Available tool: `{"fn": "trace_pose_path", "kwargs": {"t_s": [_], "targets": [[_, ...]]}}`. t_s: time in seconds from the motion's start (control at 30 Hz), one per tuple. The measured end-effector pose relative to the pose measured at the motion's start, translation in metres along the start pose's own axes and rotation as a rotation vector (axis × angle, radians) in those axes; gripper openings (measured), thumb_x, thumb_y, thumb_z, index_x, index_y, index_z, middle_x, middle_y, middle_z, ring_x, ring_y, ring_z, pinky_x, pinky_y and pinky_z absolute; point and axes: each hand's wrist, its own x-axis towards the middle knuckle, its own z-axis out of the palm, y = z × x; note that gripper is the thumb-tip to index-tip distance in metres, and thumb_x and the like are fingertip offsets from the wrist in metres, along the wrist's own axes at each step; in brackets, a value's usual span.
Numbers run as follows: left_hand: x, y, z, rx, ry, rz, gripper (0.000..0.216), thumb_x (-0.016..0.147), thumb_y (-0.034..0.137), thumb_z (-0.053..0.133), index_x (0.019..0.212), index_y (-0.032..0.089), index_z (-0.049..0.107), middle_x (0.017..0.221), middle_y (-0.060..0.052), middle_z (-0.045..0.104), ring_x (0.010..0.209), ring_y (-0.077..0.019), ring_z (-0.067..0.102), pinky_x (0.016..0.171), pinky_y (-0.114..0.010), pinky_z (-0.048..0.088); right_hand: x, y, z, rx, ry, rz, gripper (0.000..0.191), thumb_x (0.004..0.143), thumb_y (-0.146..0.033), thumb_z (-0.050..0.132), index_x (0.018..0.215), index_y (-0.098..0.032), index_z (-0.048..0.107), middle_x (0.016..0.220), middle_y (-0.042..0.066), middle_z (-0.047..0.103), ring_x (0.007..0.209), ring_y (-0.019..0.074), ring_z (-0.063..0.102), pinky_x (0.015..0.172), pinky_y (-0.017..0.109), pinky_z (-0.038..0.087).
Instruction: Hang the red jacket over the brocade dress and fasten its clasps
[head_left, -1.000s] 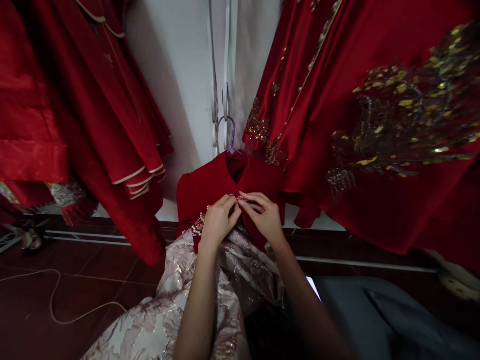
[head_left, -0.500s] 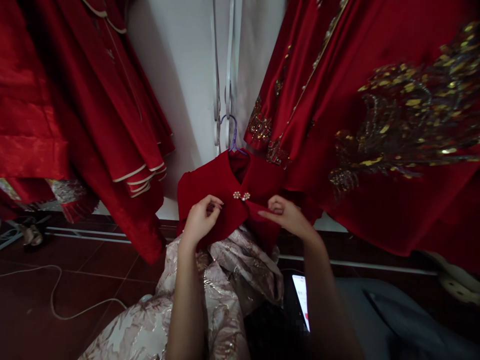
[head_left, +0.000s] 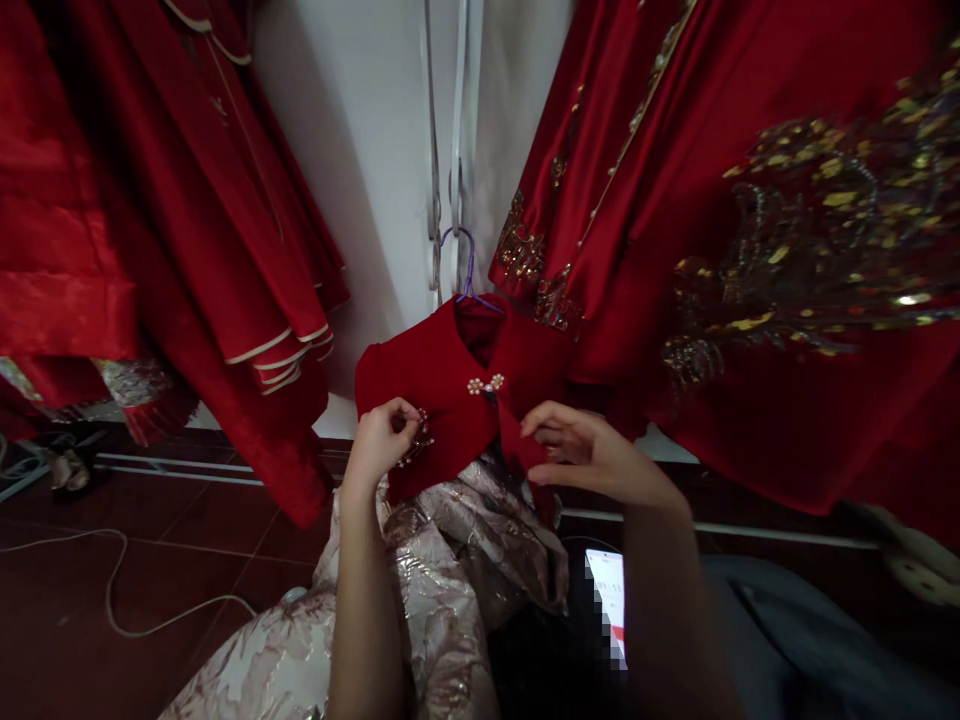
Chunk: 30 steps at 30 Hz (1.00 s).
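A small red velvet cape hangs on a purple hanger over a pale brocade skirt. A pearl clasp fastens its front. My left hand pinches a beaded ornament at the cape's lower left hem. My right hand holds the cape's lower right edge, with its fingers curled round the cloth.
Red satin gowns hang on the left and on the right, the right one with gold embroidery. A white wall is behind. A lit phone lies low beside grey cloth. A cable crosses the dark tiled floor.
Both hands left the pearl clasp at the cape's centre and moved apart and down. The left now pinches the beaded ornament and the right grips the right hem.
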Motion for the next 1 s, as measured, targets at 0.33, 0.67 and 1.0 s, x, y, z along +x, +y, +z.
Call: {"fn": "trace_pose_path", "kwargs": {"t_s": [0.33, 0.67, 1.0], "targets": [[0.0, -0.001, 0.012, -0.027, -0.137, -0.007, 0.02, 0.074, 0.017, 0.052, 0.089, 0.02, 0.065, 0.087, -0.002, 0.07, 0.079, -0.0135, 0.065, 0.071, -0.021, 0.049, 0.06, 0.059, 0.053, -0.167, 0.358, -0.104, 0.036, 0.062, -0.036, 0.074, 0.082, -0.02, 0.049, 0.078, -0.001, 0.056, 0.066, 0.0114, 0.053, 0.055, 0.022, 0.044], [-0.001, 0.005, 0.01, -0.155, -0.126, 0.026, 0.019, 0.075, 0.02, 0.056, 0.091, 0.017, 0.067, 0.09, -0.004, 0.07, 0.082, -0.0139, 0.066, 0.076, -0.023, 0.051, 0.078, 0.092, 0.075, -0.105, 0.425, -0.115, 0.027, 0.069, -0.035, 0.068, 0.084, -0.019, 0.052, 0.079, 0.002, 0.061, 0.075, 0.0148, 0.06, 0.064, 0.026, 0.051], [-0.003, 0.008, 0.014, -0.113, -0.093, 0.026, 0.019, 0.073, 0.021, 0.06, 0.09, 0.017, 0.069, 0.087, -0.004, 0.071, 0.077, -0.0135, 0.066, 0.073, -0.022, 0.051, 0.078, 0.082, 0.086, -0.152, 0.524, -0.128, 0.018, 0.074, -0.03, 0.061, 0.087, -0.019, 0.054, 0.084, 0.004, 0.062, 0.071, 0.0142, 0.06, 0.058, 0.025, 0.053]]}}
